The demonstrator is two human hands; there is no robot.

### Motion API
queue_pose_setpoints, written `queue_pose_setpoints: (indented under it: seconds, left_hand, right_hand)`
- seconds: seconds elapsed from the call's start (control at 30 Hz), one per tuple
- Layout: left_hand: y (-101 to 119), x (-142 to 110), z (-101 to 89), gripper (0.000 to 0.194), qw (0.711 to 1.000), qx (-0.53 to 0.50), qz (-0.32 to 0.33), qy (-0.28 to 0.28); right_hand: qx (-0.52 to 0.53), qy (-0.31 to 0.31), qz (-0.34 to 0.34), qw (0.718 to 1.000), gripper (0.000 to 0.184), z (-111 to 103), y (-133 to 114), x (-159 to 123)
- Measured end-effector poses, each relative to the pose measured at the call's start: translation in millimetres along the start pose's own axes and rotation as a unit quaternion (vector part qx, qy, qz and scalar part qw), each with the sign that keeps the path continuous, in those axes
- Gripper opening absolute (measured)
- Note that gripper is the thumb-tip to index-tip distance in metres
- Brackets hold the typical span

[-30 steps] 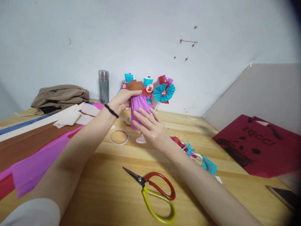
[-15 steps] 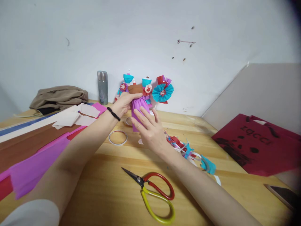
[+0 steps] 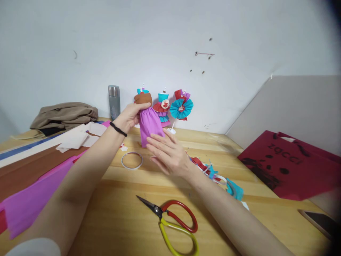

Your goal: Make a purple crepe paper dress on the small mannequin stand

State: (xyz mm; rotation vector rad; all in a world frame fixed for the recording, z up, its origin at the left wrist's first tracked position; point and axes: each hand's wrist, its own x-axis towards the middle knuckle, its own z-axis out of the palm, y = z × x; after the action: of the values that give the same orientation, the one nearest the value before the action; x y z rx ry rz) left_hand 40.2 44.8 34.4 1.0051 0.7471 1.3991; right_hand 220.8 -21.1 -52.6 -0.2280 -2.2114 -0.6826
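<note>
The left hand (image 3: 132, 115) pinches the dress-shaped piece (image 3: 151, 127) at its gathered waist, thumb laid across the front, where a brown upper part meets a purple skirt. The piece is held up over the far part of the tabletop (image 3: 114, 217), skirt downward. The right hand (image 3: 170, 155) is open, fingers extended and slightly parted, at the lower right edge of the skirt; whether the fingertips touch it cannot be told.

Containers: a grey flask (image 3: 114, 103) with a metallic cap stands upright near the wall, its contents hidden. A red bag (image 3: 290, 165), printed "zacci", lies tilted at the right; its interior cannot be seen.

Behind and to the right of the held piece are a decorated figure (image 3: 163, 106) with a turquoise top, then a turquoise rosette (image 3: 181, 108). The ring (image 3: 131, 160) lies flat, nearer the camera than the left hand. Scissors (image 3: 167, 220) with one red and one yellow handle loop lie in front, their blades pointing to the far left. Coloured sheets (image 3: 34, 177) cover the left side; scraps (image 3: 210, 170) lie beyond the right forearm.
</note>
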Motion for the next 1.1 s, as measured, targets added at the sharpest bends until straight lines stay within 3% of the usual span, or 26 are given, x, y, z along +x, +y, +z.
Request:
queue_pose_setpoints:
  seconds: [0.2,0.3,0.5,0.73,0.9,1.0,1.1]
  left_hand:
    - [6,1,-6.7,0.008,0.999,-0.01,0.03,-0.021]
    - [2,-1,-2.3,0.007,0.999,-0.012,0.028,-0.044]
    - [-1,-2,1.2,0.019,0.998,-0.011,0.032,-0.062]
    - [0,-3,-1.5,0.015,0.997,0.006,0.036,-0.071]
    - [1,-4,-1.3,0.014,0.996,0.005,0.033,-0.082]
    - [2,-2,-3.6,0.009,0.996,-0.003,0.032,-0.084]
    - [2,1,-6.1,0.008,0.996,-0.004,0.021,-0.084]
  right_hand:
    - [-0.02,-0.057,0.12,0.991,0.06,-11,22,-6]
    - [-0.031,-0.048,0.142,0.988,0.066,-7,26,-9]
    - [-0.085,-0.002,0.125,0.988,0.055,2,26,-14]
    - [-0.114,0.083,0.09,0.986,0.03,-3,24,-12]
    - [-0.084,0.112,0.071,0.988,0.035,-6,22,-9]
    - [-0.04,0.156,0.133,0.978,0.043,-5,22,-12]
    - [0.024,0.196,0.254,0.947,0.041,-5,22,-15]
